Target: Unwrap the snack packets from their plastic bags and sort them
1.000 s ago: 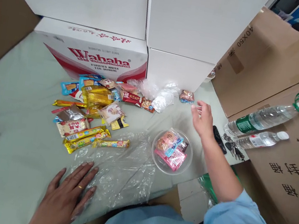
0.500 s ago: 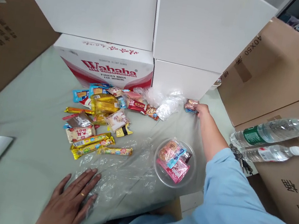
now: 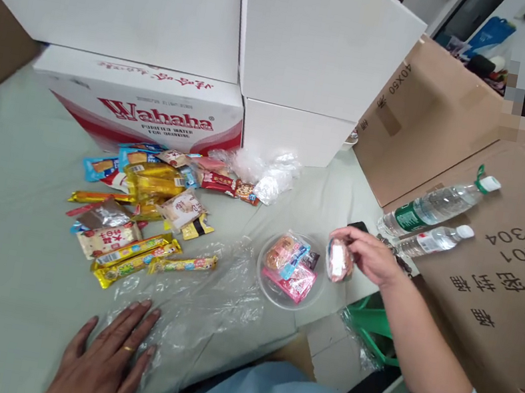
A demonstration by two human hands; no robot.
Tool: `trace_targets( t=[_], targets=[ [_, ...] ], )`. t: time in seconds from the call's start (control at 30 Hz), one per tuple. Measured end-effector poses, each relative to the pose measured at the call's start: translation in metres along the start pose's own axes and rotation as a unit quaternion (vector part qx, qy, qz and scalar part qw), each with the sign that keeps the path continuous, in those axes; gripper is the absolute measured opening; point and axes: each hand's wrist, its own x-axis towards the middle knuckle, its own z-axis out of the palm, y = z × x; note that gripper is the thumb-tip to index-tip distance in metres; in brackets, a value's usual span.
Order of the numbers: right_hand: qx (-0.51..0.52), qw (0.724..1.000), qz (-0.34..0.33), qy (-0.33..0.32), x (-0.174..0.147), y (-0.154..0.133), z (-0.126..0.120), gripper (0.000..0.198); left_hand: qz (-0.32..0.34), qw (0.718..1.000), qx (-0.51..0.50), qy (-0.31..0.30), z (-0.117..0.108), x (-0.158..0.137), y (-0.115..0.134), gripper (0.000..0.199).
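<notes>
Between the thumb and fingers of my right hand (image 3: 371, 256) is a small wrapped snack (image 3: 338, 260), its pale back label facing me. It is held at the right side of a clear round bowl (image 3: 262, 279). Inside the bowl lie a pink packet (image 3: 296, 284), a wrapped biscuit (image 3: 279, 253) with a blue strip and a dark packet. My left hand (image 3: 107, 355) rests flat on a clear plastic sheet (image 3: 203, 304), fingers apart. Beyond it are several yellow stick snacks (image 3: 134, 262) and a heap of other packets (image 3: 155, 184).
A Wahaha water carton (image 3: 155, 113) and white boxes (image 3: 316, 36) stand at the back. Crumpled clear plastic (image 3: 271, 174) lies before them. Two water bottles (image 3: 436, 207) are at the right, beside a brown carton (image 3: 498, 245). A green basket (image 3: 372, 321) shows below the table edge.
My right hand has drawn the snack back from beside the crumpled plastic to the bowl's right side, lifting it. My left hand stays flat. The view has turned to the right.
</notes>
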Motion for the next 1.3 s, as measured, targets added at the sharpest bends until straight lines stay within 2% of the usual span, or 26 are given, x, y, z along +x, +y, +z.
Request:
trace_targets(
  t=[0.1,0.17,0.23,0.3,0.47,0.6,0.7,0.9,1.03,1.1,1.17,1.23,1.3],
  targets=[
    [-0.117,0.992,-0.038,0.004,-0.005,0.015,0.042,0.045,0.001,1.000,0.003,0.001,0.000,0.000,0.001,0.071],
    [-0.235,0.966,-0.098,0.045,0.001,0.026,0.062,0.046,0.000,1.000,0.004,0.004,0.001,-0.001,0.002,0.068],
    [-0.329,0.929,-0.155,0.073,0.007,0.034,0.074,0.050,0.001,1.000,0.006,0.006,0.001,-0.002,0.002,0.065],
    [-0.374,0.906,-0.186,0.071,0.011,0.039,0.079,0.057,0.003,1.000,0.011,0.009,0.001,-0.002,0.002,0.064],
    [-0.390,0.899,-0.200,0.018,0.008,0.036,0.079,0.067,0.006,1.000,0.019,0.009,0.001,-0.002,0.001,0.062],
    [-0.420,0.874,-0.242,0.028,0.004,0.034,0.080,0.079,0.002,1.000,0.021,0.004,0.002,-0.002,0.001,0.060],
    [-0.392,0.894,-0.217,0.014,0.014,0.040,0.075,0.080,-0.005,1.000,0.023,0.001,0.003,-0.003,0.001,0.057],
    [-0.361,0.920,-0.137,-0.062,0.047,0.048,0.060,0.064,-0.004,1.000,0.027,0.000,0.003,-0.003,0.001,0.056],
    [-0.294,0.948,-0.107,-0.063,0.051,0.044,0.063,0.063,0.002,1.000,0.024,0.004,0.003,-0.002,0.001,0.055],
    [-0.218,0.972,-0.074,-0.039,0.048,0.043,0.063,0.062,0.000,1.000,0.022,0.004,0.003,-0.002,0.001,0.055],
    [-0.134,0.990,-0.051,0.015,0.040,0.042,0.060,0.057,-0.001,1.000,0.023,0.004,0.003,-0.002,0.001,0.055],
    [-0.083,0.989,-0.070,0.099,0.027,0.040,0.054,0.047,0.000,1.000,0.025,0.004,0.002,-0.002,0.002,0.054],
    [-0.091,0.974,-0.125,0.164,0.011,0.036,0.050,0.038,0.001,1.000,0.027,0.006,0.002,-0.002,0.002,0.053]
  ],
)
